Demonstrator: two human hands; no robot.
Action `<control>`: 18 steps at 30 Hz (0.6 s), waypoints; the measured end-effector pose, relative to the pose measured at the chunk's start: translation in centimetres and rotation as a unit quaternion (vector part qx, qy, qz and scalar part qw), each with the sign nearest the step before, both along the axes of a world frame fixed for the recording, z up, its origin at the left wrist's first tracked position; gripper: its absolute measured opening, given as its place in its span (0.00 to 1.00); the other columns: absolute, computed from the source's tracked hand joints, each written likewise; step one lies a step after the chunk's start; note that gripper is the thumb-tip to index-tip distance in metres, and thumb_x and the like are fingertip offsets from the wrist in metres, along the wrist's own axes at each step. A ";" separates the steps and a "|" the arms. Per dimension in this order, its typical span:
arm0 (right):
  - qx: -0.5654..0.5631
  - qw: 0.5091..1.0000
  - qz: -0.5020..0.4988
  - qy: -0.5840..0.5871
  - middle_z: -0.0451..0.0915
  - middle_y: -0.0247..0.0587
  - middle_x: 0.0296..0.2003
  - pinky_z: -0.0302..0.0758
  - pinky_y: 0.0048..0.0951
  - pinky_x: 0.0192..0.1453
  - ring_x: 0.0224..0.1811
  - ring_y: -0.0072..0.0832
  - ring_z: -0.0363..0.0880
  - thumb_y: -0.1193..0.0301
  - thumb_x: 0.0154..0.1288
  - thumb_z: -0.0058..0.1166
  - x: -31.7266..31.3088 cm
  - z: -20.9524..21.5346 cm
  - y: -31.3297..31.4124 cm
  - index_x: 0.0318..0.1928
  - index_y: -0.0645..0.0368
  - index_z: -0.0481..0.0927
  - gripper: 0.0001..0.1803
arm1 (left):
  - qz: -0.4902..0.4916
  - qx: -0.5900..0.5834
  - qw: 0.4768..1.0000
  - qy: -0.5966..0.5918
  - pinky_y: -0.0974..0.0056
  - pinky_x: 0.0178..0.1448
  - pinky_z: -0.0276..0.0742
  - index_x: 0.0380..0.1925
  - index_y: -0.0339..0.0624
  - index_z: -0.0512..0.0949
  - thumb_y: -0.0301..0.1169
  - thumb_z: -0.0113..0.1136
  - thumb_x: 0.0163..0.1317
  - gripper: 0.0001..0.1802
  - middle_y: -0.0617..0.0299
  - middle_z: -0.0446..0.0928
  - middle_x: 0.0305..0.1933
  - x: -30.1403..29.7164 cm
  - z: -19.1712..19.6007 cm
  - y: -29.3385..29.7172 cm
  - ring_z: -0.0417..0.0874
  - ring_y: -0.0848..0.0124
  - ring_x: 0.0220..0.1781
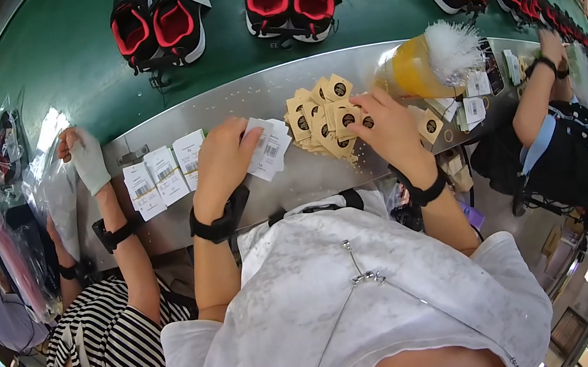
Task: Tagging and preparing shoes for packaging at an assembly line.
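Observation:
My left hand (222, 158) is closed on a fanned bunch of white barcode tags (272, 154), thumb on top, just above the metal ledge. To its left, banded stacks of white tags (168, 174) lie in a row. A heap of small square tan packets with dark round prints (318, 116) sits right of the tags in my hand. My right hand (395, 129) is at the heap's right side, thumb and fingers pinched at a tan packet (367, 122); its fingers partly cover the packet.
Pairs of black and red sneakers (289, 0) stand on the green conveyor belt (59, 59) beyond the metal ledge (218, 92). A yellow container with white plastic fasteners (418, 65) stands right of the heap. Co-workers sit on both sides; a gloved hand (86, 159) is at left.

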State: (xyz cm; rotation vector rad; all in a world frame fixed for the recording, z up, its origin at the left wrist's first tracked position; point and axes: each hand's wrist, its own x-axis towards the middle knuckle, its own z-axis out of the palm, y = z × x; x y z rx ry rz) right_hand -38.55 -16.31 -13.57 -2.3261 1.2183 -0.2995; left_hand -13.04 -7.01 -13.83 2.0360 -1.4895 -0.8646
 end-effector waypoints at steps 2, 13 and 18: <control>0.016 0.999 -0.016 0.038 0.72 0.38 0.37 0.73 0.36 0.38 0.39 0.38 0.75 0.68 0.48 0.62 -0.5 -0.7 0.4 0.45 0.54 0.76 0.20 | -0.001 0.012 0.996 0.083 0.55 0.36 0.66 0.25 0.33 0.70 0.33 0.53 0.60 0.13 0.48 0.71 0.26 0.3 0.1 0.2 0.72 0.50 0.31; 0.123 0.984 0.052 -0.114 0.75 0.42 0.27 0.69 0.33 0.34 0.31 0.36 0.74 0.70 0.53 0.57 -2.4 -0.6 -1.3 0.37 0.62 0.79 0.11 | -0.013 0.034 0.936 0.349 0.71 0.41 0.70 0.28 0.36 0.75 0.25 0.58 0.57 0.04 0.65 0.74 0.33 -2.0 1.0 -1.2 0.75 0.77 0.36; 0.284 0.936 -0.019 -0.206 0.78 0.31 0.29 0.69 0.17 0.33 0.31 0.14 0.73 0.77 0.56 0.56 -1.0 3.4 -0.5 0.38 0.63 0.79 0.08 | -0.061 0.034 0.869 0.490 0.75 0.42 0.71 0.29 0.36 0.76 0.23 0.61 0.54 0.04 0.64 0.78 0.38 -5.5 0.9 -3.1 0.76 0.81 0.36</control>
